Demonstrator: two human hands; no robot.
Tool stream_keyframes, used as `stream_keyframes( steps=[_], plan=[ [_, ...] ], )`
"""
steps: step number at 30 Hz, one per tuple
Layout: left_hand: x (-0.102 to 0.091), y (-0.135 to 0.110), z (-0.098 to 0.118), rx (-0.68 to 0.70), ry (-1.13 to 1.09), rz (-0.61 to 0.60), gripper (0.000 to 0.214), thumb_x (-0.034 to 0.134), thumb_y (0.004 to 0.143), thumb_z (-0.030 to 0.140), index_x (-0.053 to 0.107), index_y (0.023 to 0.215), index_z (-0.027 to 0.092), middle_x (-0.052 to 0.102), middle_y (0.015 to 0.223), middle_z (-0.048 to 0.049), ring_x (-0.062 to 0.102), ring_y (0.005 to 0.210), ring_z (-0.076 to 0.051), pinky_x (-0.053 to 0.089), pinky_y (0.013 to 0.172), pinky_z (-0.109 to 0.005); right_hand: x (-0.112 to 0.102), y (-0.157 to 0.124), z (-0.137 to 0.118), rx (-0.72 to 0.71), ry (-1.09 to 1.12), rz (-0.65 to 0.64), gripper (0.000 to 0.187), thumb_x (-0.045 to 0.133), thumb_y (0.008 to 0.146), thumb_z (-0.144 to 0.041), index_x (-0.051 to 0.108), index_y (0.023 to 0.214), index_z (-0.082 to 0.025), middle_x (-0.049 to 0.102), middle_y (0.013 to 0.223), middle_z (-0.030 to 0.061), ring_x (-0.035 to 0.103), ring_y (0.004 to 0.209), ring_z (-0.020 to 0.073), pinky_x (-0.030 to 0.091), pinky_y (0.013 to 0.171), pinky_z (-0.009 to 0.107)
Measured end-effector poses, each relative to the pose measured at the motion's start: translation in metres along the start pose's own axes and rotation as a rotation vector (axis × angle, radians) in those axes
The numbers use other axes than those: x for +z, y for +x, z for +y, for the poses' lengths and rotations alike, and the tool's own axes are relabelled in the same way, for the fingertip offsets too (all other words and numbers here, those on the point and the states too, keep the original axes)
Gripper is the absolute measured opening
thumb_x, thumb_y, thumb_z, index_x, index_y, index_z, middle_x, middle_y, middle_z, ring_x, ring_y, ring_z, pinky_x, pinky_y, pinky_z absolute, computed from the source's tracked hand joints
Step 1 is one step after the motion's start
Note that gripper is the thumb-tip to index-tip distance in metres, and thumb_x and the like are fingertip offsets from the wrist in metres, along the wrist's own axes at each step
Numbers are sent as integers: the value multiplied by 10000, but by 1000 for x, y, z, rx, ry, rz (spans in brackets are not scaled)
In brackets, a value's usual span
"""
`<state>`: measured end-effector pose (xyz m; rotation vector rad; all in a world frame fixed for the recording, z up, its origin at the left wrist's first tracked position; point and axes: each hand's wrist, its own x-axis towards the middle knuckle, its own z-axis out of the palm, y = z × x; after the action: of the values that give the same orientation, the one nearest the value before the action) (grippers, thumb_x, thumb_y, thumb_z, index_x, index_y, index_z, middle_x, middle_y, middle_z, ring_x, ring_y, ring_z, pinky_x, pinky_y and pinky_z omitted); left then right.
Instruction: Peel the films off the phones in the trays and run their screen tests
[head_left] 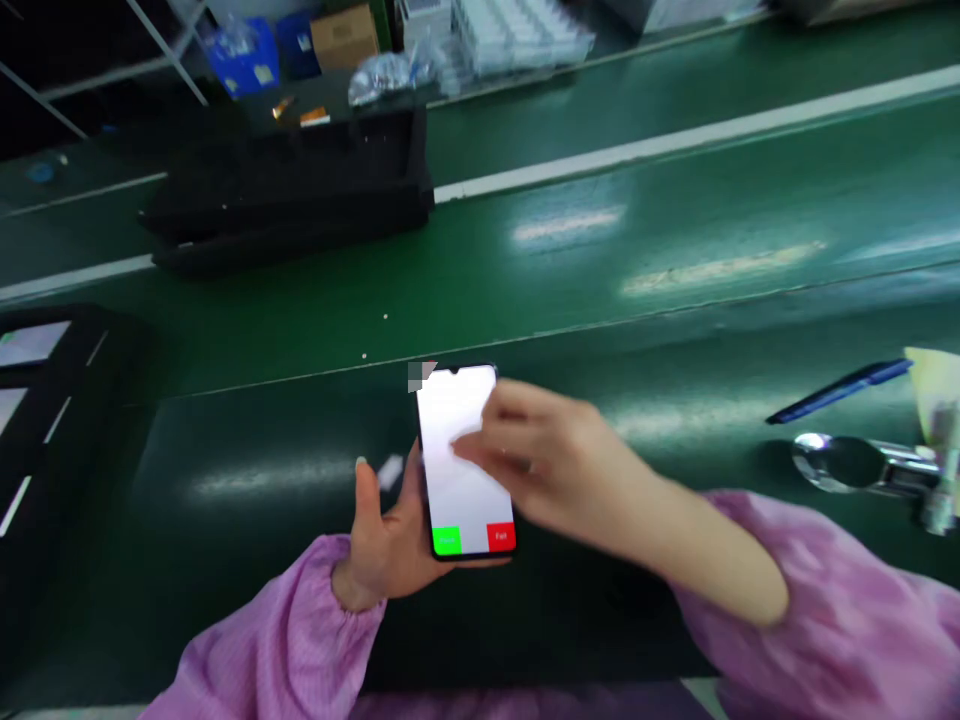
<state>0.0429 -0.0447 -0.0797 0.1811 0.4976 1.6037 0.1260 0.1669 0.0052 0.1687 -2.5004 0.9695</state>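
Left hand: my left hand (390, 530) is curled around the lower part of a black-framed smartphone (457, 455), gripping it with the thumb up along one long edge and the fingers under the back.

Right hand: my right hand (547, 460) is loosely open and has hold of nothing. Its blurred fingers (480, 445) reach across the upper screen from the 3 o'clock side, and I cannot tell whether they touch the glass.

Phone: it sits at my 12 o'clock, tilted slightly, over the dark belt. The screen is pale, with a green button (447, 541) at the lower left corner and a red "Fail" button (501, 537) at the lower right.

Beside the phone: a small white scrap (390, 472) lies just past my left thumb, too blurred to identify.

Sleeves: pink ribbed cuffs (292, 620) cover both my arms.

Right of me: a blue pen (840, 392) lies at 2 o'clock, near a chrome metal fitting (840, 462) and a sheet of pale paper (930, 390).

Left of me: a black tray of pale-screened devices (30, 345) sits at 10 o'clock.

Ahead: a black foam tray (285, 190) rests on the green conveyor belt (675, 200) at 11 o'clock. Beyond it are a cardboard box (345, 35) and a blue bin (240, 55).
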Motion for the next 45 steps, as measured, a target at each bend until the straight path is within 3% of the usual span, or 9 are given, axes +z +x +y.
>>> stream_keyframes(
  steps=[4,7,21,23,26,29,33,38,45],
  plan=[
    [6,4,3,-17,4,23,926,258,839,999,126,1643,559,396,1714,-14,473,1502,-409,459,1113,-653,-1,15,39,454,534,132,147,781,930,-327,780,922,-180,649,787,5,513,638,100,368,565,256],
    [10,6,3,-18,-5,55,939,268,839,996,74,1647,559,378,1723,-17,493,1488,-414,458,1122,-647,3,15,49,590,704,243,202,826,873,-363,755,897,-175,672,820,7,530,665,96,370,573,248],
    [15,9,3,18,56,133,956,399,853,963,184,1662,502,399,1709,-27,534,1455,-409,353,1230,-646,8,-2,53,609,747,408,192,880,818,-347,739,875,-229,674,879,12,574,738,133,391,540,265],
    [18,10,2,55,84,169,883,528,911,846,218,1654,483,491,1643,-53,618,1366,-384,421,1191,-640,8,-4,48,591,739,400,185,872,834,-352,736,881,-235,677,883,12,599,762,145,448,576,277],
    [21,13,0,132,189,267,851,779,922,454,278,1609,446,625,1486,-53,716,1205,-317,527,1119,-599,8,-7,37,562,714,366,181,871,848,-359,735,866,-242,671,867,0,573,716,129,455,580,277],
    [22,15,-3,171,264,407,950,825,871,235,229,1581,442,661,1404,-40,757,1095,-290,578,1067,-597,10,-9,28,550,663,326,244,885,839,-434,735,833,-243,656,826,3,532,673,125,391,522,270],
    [21,21,-5,194,178,484,838,752,955,428,204,1590,441,653,1427,-55,741,1149,-318,579,1058,-630,14,-13,28,519,612,303,290,886,839,-493,739,831,-244,648,808,9,537,676,132,376,504,273],
    [25,26,-2,252,122,439,682,588,1019,602,329,1606,372,639,1475,-77,707,1213,-316,588,1049,-605,20,-17,37,534,657,318,156,854,887,-321,733,870,-224,702,856,6,566,670,107,416,532,259],
    [27,24,-2,201,48,406,778,421,998,780,277,1641,367,578,1550,-99,624,1358,-380,466,1170,-643,20,-20,32,631,695,304,141,820,922,-269,697,902,-202,738,895,15,445,464,36,294,376,236]
  ],
)
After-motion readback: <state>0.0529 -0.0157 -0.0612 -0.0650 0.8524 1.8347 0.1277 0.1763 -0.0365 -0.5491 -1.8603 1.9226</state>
